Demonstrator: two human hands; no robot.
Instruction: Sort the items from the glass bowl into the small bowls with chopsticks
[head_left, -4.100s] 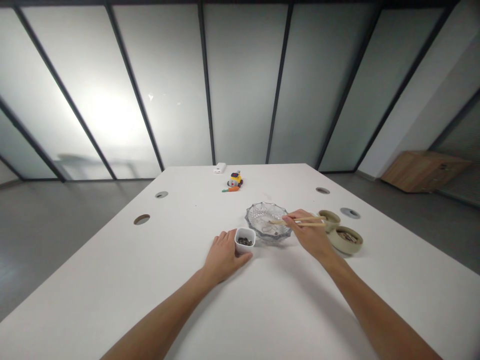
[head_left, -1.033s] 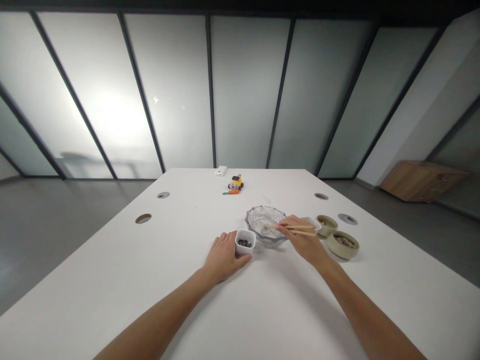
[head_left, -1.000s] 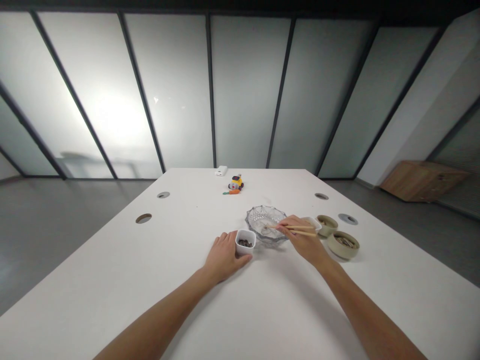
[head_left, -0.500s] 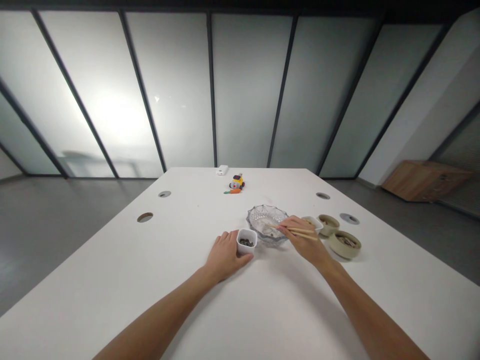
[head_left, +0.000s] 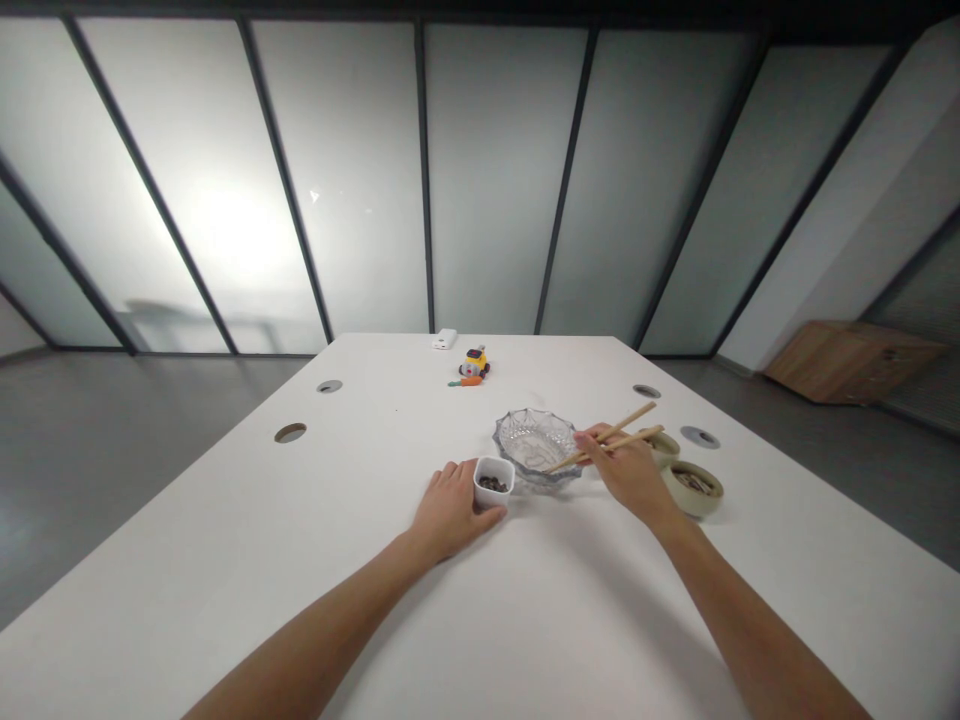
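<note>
My left hand (head_left: pixel 448 510) curls round the left side of a small white square cup (head_left: pixel 493 495), which stands on the table with small dark pieces in it. Between the fingers of my right hand (head_left: pixel 626 470) is a pair of wooden chopsticks (head_left: pixel 628 417), pointing down and left. Their lower tips are at the right front part of a clear scalloped glass bowl (head_left: pixel 501 437), behind and right of the cup. I cannot make out anything pinched between the tips. Just right of this hand is a beige bowl (head_left: pixel 701 508) holding thin stick-like pieces; another beige bowl (head_left: pixel 666 450) is partly hidden behind the hand.
On the white table (head_left: pixel 360 450), a yellow toy car (head_left: pixel 474 362), a toy carrot (head_left: pixel 469 382) and a white box-like object (head_left: pixel 445 339) lie toward the far edge. Round holes, such as this one (head_left: pixel 290 432), are set in the tabletop on both sides.
My right hand has moved slightly right and turned, so the chopsticks now tilt up to the right and their tips have shifted toward the glass bowl's right front. My left hand stays put.
</note>
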